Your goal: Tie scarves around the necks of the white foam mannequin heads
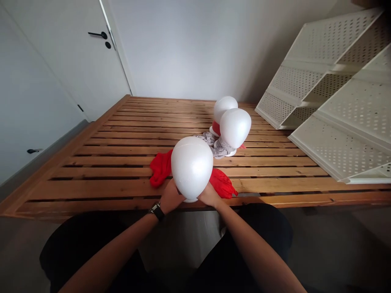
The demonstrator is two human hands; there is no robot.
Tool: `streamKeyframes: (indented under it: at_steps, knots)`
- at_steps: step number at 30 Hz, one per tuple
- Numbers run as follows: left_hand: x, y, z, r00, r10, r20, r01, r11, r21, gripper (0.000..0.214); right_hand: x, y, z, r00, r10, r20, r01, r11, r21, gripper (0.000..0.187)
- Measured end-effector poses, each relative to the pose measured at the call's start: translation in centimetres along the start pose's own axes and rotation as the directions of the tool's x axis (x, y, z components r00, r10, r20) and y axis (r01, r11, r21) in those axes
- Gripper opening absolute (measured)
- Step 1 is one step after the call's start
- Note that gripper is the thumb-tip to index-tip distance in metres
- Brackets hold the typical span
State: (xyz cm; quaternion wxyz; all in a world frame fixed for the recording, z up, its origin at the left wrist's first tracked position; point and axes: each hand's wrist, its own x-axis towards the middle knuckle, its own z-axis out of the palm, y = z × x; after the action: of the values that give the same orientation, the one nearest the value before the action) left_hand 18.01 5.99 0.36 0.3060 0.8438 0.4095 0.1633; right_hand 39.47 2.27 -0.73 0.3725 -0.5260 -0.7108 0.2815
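A white foam mannequin head (pixel 192 166) stands at the near edge of a slatted wooden platform (pixel 122 142). A red scarf (pixel 161 167) lies around its base, spreading left and right. My left hand (pixel 170 198), with a watch on the wrist, and my right hand (pixel 209 195) press against the neck of this head from either side; whether the fingers pinch the red cloth is hidden. Behind stand two more white foam heads (pixel 235 127), the nearer one wrapped in a grey scarf (pixel 217 145).
A white perforated metal shelf unit (pixel 336 110) lies tilted on the right side of the platform. A white door with a black handle (pixel 99 35) is at the back left. My dark-clothed legs (pixel 85 244) are below the platform edge.
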Motion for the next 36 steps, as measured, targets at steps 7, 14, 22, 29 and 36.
streamKeyframes:
  at_steps: [7, 14, 22, 29, 36]
  knots:
    - [-2.7, -3.9, -6.0, 0.964, 0.076, -0.256, 0.007, 0.951, 0.308, 0.053, 0.3, 0.2, 0.7, 0.999, -0.031, -0.039, 0.033, 0.998, 0.055, 0.067]
    - [-2.2, -7.0, -7.2, 0.945, 0.006, -0.326, 0.135, 0.902, 0.409, 0.023, -0.2, 0.3, 0.4, 0.999, -0.006, 0.032, 0.005, 0.999, 0.045, 0.059]
    - [0.5, -5.8, -12.3, 0.836, -0.361, -0.414, 0.161, 0.881, -0.445, 0.038, -2.1, -0.6, -4.8, 0.998, 0.06, -0.035, -0.062, 0.997, -0.047, 0.067]
    - [3.5, -5.7, -17.1, 0.905, -0.319, -0.28, -0.159, 0.356, -0.921, 0.039, -1.8, -3.0, -13.4, 0.843, 0.005, -0.538, 0.002, 1.0, 0.012, 0.043]
    - [5.0, -5.7, -20.2, 0.982, -0.117, -0.148, -0.1, 0.34, -0.935, 0.034, 14.5, -17.3, -14.4, 0.909, -0.371, -0.189, 0.35, 0.927, -0.138, 0.037]
